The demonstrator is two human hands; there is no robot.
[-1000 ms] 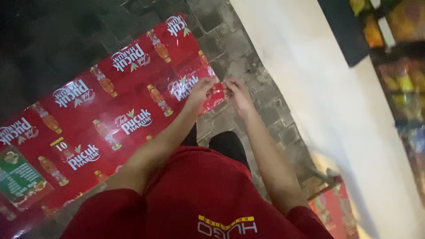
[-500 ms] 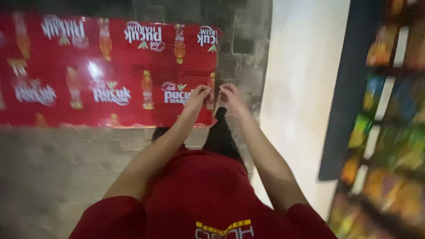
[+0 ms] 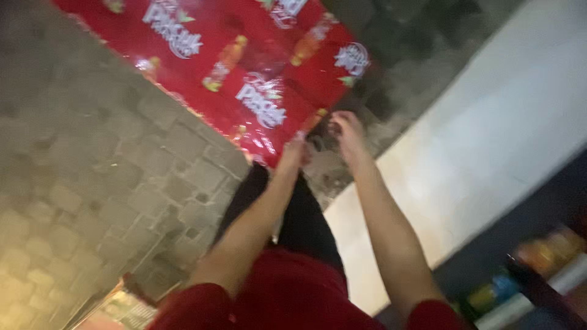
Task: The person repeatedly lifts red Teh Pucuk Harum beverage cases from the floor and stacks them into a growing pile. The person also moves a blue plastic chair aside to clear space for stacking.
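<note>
Here, in the head view, your left hand (image 3: 296, 150) and right hand (image 3: 347, 126) meet at the near corner of the red printed plastic sheet (image 3: 257, 67) spread across the upper centre over grey paving (image 3: 104, 177). Blur hides whether the fingers pinch it. It looks thin, limp and slick; take it by the edge.

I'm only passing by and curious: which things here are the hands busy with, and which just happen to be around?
In hand:
- red printed plastic sheet, on the paving
- left hand, at the sheet's corner
- right hand, just off that corner; grip too blurred to tell

Just around:
- grey stone paving
- pale floor strip
- shelf with colourful packets
</note>
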